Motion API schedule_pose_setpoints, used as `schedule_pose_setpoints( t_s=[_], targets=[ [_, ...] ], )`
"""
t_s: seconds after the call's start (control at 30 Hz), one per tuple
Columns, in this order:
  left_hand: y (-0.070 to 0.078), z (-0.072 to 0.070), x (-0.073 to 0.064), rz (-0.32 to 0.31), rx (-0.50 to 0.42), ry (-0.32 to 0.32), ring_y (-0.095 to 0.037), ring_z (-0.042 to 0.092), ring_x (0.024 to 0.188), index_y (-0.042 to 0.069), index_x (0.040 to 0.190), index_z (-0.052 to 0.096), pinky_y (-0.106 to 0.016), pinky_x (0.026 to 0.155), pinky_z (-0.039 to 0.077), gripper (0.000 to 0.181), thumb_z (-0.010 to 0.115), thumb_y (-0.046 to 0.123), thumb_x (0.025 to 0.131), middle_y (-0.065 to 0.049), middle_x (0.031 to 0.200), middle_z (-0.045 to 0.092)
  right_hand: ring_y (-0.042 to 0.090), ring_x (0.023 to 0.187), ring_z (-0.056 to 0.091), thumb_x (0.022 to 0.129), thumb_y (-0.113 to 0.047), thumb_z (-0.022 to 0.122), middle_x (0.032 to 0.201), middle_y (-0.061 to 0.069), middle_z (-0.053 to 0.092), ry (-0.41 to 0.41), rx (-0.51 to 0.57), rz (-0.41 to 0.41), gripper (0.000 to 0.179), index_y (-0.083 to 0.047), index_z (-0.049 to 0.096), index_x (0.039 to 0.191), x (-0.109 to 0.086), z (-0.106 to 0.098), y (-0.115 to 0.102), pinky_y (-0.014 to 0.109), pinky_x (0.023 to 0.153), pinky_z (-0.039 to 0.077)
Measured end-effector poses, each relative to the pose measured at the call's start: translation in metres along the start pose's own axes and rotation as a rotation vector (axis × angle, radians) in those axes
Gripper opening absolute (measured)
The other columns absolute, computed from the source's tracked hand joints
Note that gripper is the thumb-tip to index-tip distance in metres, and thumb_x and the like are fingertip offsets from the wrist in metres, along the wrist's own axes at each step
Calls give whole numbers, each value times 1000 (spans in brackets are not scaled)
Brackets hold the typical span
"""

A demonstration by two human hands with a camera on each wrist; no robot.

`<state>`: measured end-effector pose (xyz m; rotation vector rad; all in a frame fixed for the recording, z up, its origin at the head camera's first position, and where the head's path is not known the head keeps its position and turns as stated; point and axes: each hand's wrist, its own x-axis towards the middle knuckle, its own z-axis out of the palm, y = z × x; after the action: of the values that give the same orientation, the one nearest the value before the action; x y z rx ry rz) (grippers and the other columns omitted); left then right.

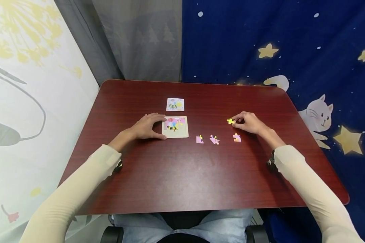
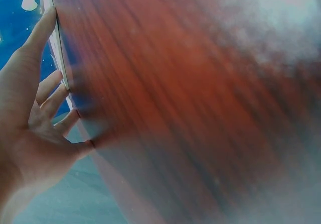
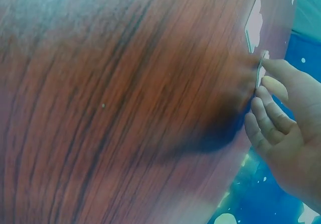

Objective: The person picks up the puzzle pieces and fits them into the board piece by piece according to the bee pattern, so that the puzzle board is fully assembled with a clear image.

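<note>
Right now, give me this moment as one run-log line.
left hand: touching puzzle board | right hand: pinching yellow piece | table: three other pieces loose | picture card: beyond board

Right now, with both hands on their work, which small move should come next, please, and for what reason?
Probably the right hand should carry the yellow puzzle piece left, toward the puzzle board. Its thumb and finger appear to pinch that piece, the board's lower part shows no pieces, and the left hand rests at the board's left side, perhaps steadying it.
</note>
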<state>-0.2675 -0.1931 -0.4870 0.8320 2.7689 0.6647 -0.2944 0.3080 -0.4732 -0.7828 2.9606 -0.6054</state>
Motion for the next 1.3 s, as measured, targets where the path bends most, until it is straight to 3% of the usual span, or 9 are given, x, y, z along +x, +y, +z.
schedule_pose_setpoints(
  t_s=[0.3,1.03,1.3],
  targets=[
    [2,-1,-2,0,-6,0,-31,25,156,16,153,53,-61,125,13,90,86,58,80,-4,163,42,28,92,66,92,-14,80,98,14,69,1,5,-30,29,-2,76,118,2,2,-6,43,81,52],
    [1,-1,-2,9,-3,8,-31,27,155,16,152,54,-63,124,14,90,86,58,79,-4,162,43,23,89,65,91,-18,82,100,11,70,18,60,-152,32,-4,77,118,30,9,-40,38,75,56],
    [2,-2,-2,3,0,2,-31,27,155,16,153,53,-62,124,14,90,85,58,80,-4,163,43,20,91,65,89,-20,84,101,8,70,6,101,-143,33,-7,78,119,41,15,-58,39,78,57]
  ],
)
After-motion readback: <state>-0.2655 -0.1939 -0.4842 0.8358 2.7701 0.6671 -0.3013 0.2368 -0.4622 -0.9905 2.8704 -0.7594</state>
